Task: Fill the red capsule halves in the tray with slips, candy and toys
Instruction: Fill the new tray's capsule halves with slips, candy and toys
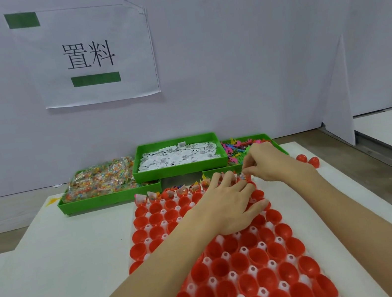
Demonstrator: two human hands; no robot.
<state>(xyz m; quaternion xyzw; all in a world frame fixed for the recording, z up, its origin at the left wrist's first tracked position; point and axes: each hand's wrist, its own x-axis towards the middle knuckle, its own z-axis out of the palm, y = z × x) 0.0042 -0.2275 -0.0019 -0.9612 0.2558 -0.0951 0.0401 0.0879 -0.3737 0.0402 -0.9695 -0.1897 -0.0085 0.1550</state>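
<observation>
Progress: early stage. Only the far row of the clear plastic moulded tray (152, 235) showing contents: white folded slips, candy packets and coloured bits standing out of the red plastic capsule halves (238, 261) there. All nearer rows, the great bulk of the tray, sitting visibly hollow. Judged remaining: nearly everything.

Hands:
- Right hand (266, 162) working at the right end of the far row, fingertips pinching something small over a half; item too small to identify.
- Left hand (228, 205) lying palm down across the upper right part of the tray, fingers spread and relaxed, resting on the halves, holding nothing.

Containers, all beyond the far edge of the tray on the white table surface (53, 265):
- Left green plastic bin (109, 199): heaped with clear packets of multicoloured candy (102, 178).
- Middle green plastic bin (180, 170), raised above the other two: holding small white printed paper slips (178, 156).
- Right green plastic bin (222, 170), partly hidden behind the right hand: holding small pink, blue and yellow plastic toys (235, 148).

Also noting two closed red capsules (308, 160) lying loose on the table, right of the tray.
</observation>
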